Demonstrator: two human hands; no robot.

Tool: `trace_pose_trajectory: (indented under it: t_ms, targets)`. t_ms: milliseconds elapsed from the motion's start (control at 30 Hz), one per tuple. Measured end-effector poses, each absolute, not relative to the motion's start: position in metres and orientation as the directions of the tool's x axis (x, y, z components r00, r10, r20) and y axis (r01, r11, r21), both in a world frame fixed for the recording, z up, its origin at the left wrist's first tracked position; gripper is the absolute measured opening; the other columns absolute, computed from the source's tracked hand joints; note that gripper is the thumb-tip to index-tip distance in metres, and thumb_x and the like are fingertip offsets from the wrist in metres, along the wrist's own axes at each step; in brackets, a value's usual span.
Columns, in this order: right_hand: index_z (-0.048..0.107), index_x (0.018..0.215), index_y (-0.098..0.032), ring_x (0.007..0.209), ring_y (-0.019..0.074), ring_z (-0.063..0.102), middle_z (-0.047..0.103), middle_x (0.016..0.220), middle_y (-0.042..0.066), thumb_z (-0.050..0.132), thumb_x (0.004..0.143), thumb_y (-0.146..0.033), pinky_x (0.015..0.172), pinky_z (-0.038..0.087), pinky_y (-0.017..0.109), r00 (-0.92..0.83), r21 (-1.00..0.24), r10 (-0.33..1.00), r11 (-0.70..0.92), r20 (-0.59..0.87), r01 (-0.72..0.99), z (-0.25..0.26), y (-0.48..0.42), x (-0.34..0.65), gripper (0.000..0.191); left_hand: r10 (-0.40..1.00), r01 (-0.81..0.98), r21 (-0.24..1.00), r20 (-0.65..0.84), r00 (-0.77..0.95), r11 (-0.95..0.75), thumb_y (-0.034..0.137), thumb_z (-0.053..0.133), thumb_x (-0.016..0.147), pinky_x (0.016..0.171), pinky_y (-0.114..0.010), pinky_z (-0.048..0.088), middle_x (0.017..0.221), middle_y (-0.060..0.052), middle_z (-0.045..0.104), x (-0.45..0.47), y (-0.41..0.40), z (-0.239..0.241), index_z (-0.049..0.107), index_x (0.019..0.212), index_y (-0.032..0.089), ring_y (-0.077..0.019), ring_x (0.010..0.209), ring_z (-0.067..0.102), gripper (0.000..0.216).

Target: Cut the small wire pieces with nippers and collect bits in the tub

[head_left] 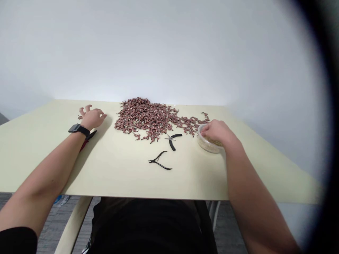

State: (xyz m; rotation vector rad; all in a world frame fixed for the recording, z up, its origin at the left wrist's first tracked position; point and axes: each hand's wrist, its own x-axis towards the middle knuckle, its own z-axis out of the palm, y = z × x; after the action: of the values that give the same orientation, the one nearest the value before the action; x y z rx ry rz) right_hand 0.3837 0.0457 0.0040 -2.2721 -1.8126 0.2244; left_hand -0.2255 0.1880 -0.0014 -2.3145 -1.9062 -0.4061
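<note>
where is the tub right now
In the head view, the tub sits on the table, right of the brown pile, partly under the right hand.

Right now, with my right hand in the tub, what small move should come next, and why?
I'd probably lift the right hand straight up from the tub: it reaches down inside, and the pile trails close beside, so a sideways pull might push the tub into it. What the hand holds, if anything, is hidden.
</note>
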Motion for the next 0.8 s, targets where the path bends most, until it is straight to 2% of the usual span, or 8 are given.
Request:
trace_pose_trajectory:
  t_ms: [33,133,233,333,433,500,667,800]
  targets:
    - [0.079,0.080,-0.016,0.069,0.0204,0.061,0.070,0.079,0.013,0.075,0.068,-0.024,0.065,0.042,0.029,0.235,-0.273,0.972,-0.220,0.025,0.937,0.006,0.045,0.383,0.015,0.943,0.983,0.068,0.300,0.143,-0.171,0.050,0.048,0.094,0.111,-0.067,0.002,0.137,-0.015,0.063,-0.220,0.188,-0.001,0.073,0.109,0.014,-0.0426,0.145,0.016,0.047]
    - [0.080,0.081,-0.017,0.067,0.0198,0.059,0.070,0.079,0.012,0.078,0.069,-0.032,0.065,0.042,0.030,0.289,-0.337,0.941,-0.218,0.176,0.916,0.015,0.040,0.379,0.019,0.924,0.983,0.030,0.348,0.162,-0.184,0.047,0.050,0.092,0.113,-0.064,0.003,0.132,-0.012,0.067,-0.196,0.183,0.003,0.073,0.111,0.018,-0.0406,0.145,0.020,0.041]
    - [0.080,0.082,-0.018,0.063,0.0188,0.058,0.070,0.075,0.010,0.076,0.074,-0.035,0.064,0.043,0.032,0.379,-0.454,0.861,-0.202,0.340,0.868,0.027,0.034,0.368,0.019,0.885,0.958,0.020,0.389,0.255,-0.285,0.043,0.048,0.093,0.113,-0.061,0.006,0.128,-0.011,0.069,-0.164,0.168,0.009,0.072,0.115,0.021,-0.0391,0.143,0.027,0.039]
    - [0.081,0.084,-0.018,0.069,0.0198,0.062,0.072,0.079,0.010,0.077,0.076,-0.037,0.067,0.047,0.031,0.386,-0.609,0.820,-0.058,0.423,0.791,0.039,0.026,0.347,0.021,0.814,0.886,0.051,0.424,0.398,-0.461,0.039,0.047,0.095,0.114,-0.060,0.009,0.125,-0.010,0.071,-0.124,0.141,0.015,0.071,0.118,0.025,-0.0365,0.140,0.035,0.036]
    - [0.081,0.092,-0.017,0.071,0.0199,0.064,0.074,0.088,0.011,0.080,0.076,-0.044,0.061,0.050,0.029,0.236,-0.813,0.921,0.127,0.308,0.568,0.043,0.017,0.319,0.032,0.743,0.785,0.111,0.425,0.516,-0.609,0.035,0.048,0.096,0.113,-0.059,0.012,0.127,-0.009,0.071,-0.083,0.109,0.018,0.069,0.124,0.029,-0.0350,0.138,0.040,0.035]
    - [0.080,0.093,-0.016,0.072,0.0197,0.064,0.074,0.091,0.012,0.084,0.071,-0.048,0.055,0.050,0.028,0.105,-0.900,0.971,0.155,0.215,0.408,0.041,0.013,0.301,0.038,0.693,0.714,0.144,0.429,0.579,-0.686,0.035,0.050,0.096,0.112,-0.058,0.014,0.123,-0.009,0.072,-0.060,0.089,0.017,0.068,0.125,0.030,-0.0343,0.135,0.044,0.034]
    - [0.080,0.094,-0.015,0.073,0.0158,0.062,0.073,0.092,0.011,0.086,0.070,-0.046,0.056,0.049,0.024,-0.079,-0.951,0.993,0.105,0.085,0.292,0.035,0.008,0.271,0.039,0.641,0.642,0.146,0.388,0.663,-0.753,0.044,0.055,0.096,0.107,-0.055,0.021,0.114,-0.009,0.073,-0.038,0.067,0.005,0.068,0.123,0.031,-0.0323,0.120,0.052,0.033]
    - [0.079,0.094,-0.016,0.065,0.0119,0.058,0.073,0.089,0.009,0.083,0.074,-0.047,0.056,0.049,0.024,-0.120,-0.944,0.992,0.081,0.044,0.320,0.033,0.007,0.262,0.037,0.704,0.680,0.197,0.304,0.642,-0.706,0.052,0.063,0.089,0.099,-0.053,0.028,0.101,-0.011,0.073,-0.041,0.073,-0.010,0.073,0.104,0.026,-0.0326,0.107,0.055,0.032]
